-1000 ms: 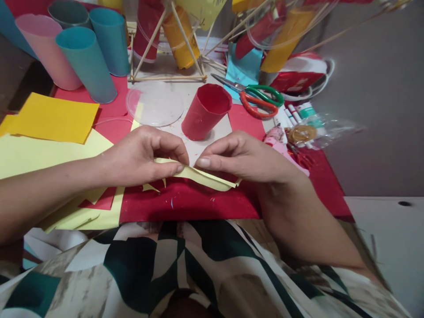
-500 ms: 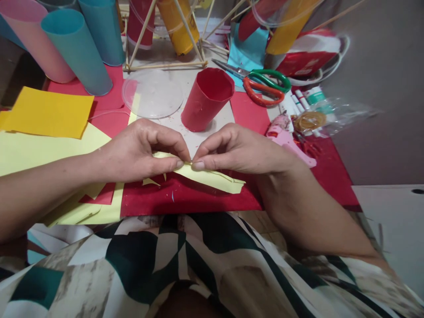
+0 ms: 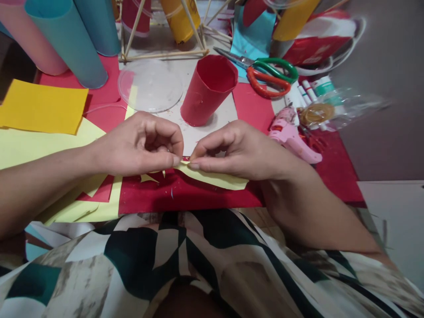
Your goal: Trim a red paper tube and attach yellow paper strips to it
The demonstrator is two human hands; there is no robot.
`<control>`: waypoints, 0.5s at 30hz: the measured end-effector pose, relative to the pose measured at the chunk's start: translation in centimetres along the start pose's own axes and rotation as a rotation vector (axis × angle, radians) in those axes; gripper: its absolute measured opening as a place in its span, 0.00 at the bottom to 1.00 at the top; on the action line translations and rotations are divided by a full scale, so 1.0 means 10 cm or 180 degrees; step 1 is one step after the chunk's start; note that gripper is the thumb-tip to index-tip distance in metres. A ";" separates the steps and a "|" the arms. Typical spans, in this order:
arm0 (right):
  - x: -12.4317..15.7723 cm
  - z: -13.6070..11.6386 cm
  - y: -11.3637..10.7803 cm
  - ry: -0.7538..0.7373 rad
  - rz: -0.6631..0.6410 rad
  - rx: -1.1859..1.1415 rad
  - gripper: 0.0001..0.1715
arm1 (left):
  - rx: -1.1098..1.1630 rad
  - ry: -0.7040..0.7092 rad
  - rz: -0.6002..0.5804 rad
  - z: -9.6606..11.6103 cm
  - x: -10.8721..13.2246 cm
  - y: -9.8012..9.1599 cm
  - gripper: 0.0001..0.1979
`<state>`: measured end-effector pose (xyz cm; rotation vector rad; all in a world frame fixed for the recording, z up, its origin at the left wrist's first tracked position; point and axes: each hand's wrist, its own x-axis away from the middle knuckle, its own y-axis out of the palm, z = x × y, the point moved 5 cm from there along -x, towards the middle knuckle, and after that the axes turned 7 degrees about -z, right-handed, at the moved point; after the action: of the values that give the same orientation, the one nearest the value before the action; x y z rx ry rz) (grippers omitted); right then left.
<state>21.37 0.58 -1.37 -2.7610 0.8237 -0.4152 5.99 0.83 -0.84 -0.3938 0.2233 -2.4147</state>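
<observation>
A narrow piece of light yellow paper [image 3: 215,180] slants down to the right beneath my fingers, close to the table's front edge. My right hand [image 3: 232,148] pinches its upper edge between thumb and forefinger. Beside it, my left hand [image 3: 149,143] has thumb and fingertips pressed together at the paper's left end, which the hand partly hides. Just beyond my hands a red paper cup [image 3: 207,95] stands with its mouth open upward. A clear plastic lid [image 3: 150,86] lies left of the cup.
Scissors [image 3: 265,73] with green and orange handles lie behind the cup. A pink glue gun [image 3: 293,141] rests at right, near a plastic bag of rubber bands [image 3: 318,115]. Blue paper tubes [image 3: 71,44], an orange sheet [image 3: 43,106] and a stick frame [image 3: 162,55] occupy the left and back.
My left fingers have curled and shifted slightly left, so a small gap shows between my hands. The yellow paper's left part no longer shows above my left thumb. The whole view has shifted slightly.
</observation>
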 end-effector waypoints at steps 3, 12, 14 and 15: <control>0.00 0.00 0.02 -0.0058 -0.0013 0.0214 0.13 | 0.0088 -0.0021 -0.0008 -0.03 -0.03 -0.01 0.05; 0.00 -0.04 0.06 -0.0415 -0.0134 0.0911 0.15 | 0.0134 -0.0228 -0.0760 -0.11 -0.07 0.05 0.07; 0.01 -0.04 0.06 -0.0402 -0.0169 0.0902 0.14 | 0.0128 -0.0261 -0.0810 -0.13 -0.06 0.06 0.08; 0.01 -0.03 0.06 -0.0369 -0.0182 0.0877 0.14 | 0.0120 -0.0281 -0.0822 -0.13 -0.06 0.06 0.09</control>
<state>21.05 0.01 -1.25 -2.5298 0.6108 -0.3460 6.33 0.82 -2.38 -0.5393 0.0917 -2.6417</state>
